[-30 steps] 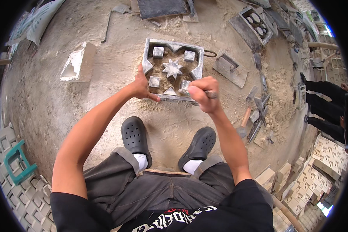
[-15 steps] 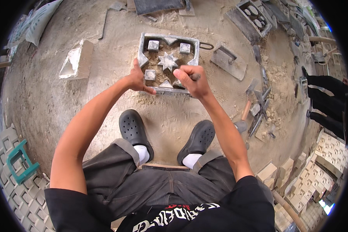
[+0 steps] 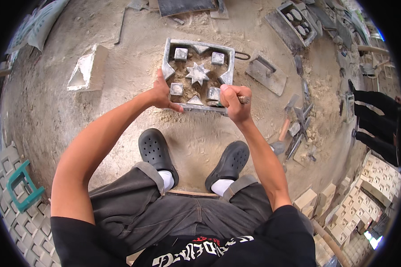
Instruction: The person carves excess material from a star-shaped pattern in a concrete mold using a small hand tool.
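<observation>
Hand, right [image 3: 236, 102]: closed in a fist around a slim-handled tool [image 3: 244, 100], butt of the handle protruding; working end mostly hidden, held at the near-right corner of the grey mould. Hand, left [image 3: 163, 95]: spread open, fingers against the mould's left wall, thumb along its near wall. Grey mould [image 3: 199, 107] lies flat on the dusty floor [image 3: 133, 66], ahead of the person's dark clogs [image 3: 155, 151]. Inside: eight-pointed star [image 3: 197, 74] at centre, a square block near each corner, brownish loose material between. Wire loop [image 3: 242, 55] projects from the right side. Just right of the mould: flat trowel [image 3: 266, 74]. Farther right: wooden-handled hammer [image 3: 284, 129] among metal tools. Left, apart: pale block [image 3: 95, 71]. Upper right: second mould [image 3: 309, 39] holding rounded pieces. Outer edges: green stool [image 3: 13, 187] at left; another person's dark-clothed legs [image 3: 372, 122] and stacked patterned blocks [image 3: 354, 207] at right.
</observation>
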A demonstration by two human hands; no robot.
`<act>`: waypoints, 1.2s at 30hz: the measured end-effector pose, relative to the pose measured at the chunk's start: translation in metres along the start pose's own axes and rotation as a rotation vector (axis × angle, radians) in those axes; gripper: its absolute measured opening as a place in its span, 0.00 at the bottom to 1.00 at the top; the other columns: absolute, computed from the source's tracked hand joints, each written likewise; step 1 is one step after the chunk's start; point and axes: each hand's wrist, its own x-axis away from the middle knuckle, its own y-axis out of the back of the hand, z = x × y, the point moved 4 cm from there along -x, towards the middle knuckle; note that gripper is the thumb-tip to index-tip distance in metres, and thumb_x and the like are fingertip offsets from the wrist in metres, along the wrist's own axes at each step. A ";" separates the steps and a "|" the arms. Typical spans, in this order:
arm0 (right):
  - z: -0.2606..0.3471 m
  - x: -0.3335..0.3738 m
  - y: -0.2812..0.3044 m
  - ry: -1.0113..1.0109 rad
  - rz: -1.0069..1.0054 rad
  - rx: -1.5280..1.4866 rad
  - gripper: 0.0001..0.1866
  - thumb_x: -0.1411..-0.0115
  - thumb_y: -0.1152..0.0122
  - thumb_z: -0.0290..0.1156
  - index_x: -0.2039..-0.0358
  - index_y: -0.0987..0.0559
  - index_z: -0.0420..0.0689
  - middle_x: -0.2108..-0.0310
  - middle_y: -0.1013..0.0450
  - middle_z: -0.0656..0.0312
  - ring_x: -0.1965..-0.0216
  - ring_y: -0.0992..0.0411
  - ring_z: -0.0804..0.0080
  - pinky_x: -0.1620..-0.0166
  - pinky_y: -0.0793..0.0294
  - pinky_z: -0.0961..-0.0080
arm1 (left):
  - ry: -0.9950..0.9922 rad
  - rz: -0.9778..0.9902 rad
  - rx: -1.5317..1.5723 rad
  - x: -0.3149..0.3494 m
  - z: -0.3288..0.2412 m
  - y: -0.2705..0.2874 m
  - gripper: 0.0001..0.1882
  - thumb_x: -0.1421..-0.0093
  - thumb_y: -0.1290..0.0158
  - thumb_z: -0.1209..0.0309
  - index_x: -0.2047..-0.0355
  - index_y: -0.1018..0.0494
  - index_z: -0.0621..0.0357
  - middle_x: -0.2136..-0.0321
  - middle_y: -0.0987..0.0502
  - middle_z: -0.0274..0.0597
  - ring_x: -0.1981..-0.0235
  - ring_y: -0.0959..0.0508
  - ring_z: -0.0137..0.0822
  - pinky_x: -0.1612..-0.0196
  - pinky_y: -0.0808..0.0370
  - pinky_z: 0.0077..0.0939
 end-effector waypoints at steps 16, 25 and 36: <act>0.012 -0.003 -0.006 0.089 -0.137 -0.050 0.23 0.38 0.54 0.27 0.91 0.42 0.43 0.91 0.45 0.71 0.88 0.52 0.85 0.83 0.54 0.78 | -0.133 -0.134 0.119 -0.001 0.009 -0.004 0.85 0.74 0.27 0.45 0.42 0.84 0.75 0.41 0.54 0.77 0.38 0.48 0.61 0.34 0.51 0.35; 0.020 -0.006 -0.012 0.095 -0.135 -0.079 0.23 0.40 0.49 0.31 0.91 0.38 0.40 0.91 0.45 0.73 0.86 0.49 0.86 0.83 0.54 0.77 | -0.085 -0.033 0.122 0.003 0.003 0.002 0.85 0.73 0.28 0.44 0.44 0.85 0.79 0.40 0.57 0.74 0.35 0.53 0.57 0.33 0.58 0.33; 0.006 -0.004 -0.006 0.112 -0.056 0.064 0.23 0.40 0.50 0.30 0.92 0.39 0.42 0.91 0.44 0.73 0.87 0.49 0.87 0.84 0.54 0.78 | -0.021 0.020 0.087 -0.002 -0.002 -0.001 0.86 0.75 0.28 0.43 0.44 0.87 0.77 0.40 0.56 0.74 0.35 0.52 0.57 0.33 0.56 0.34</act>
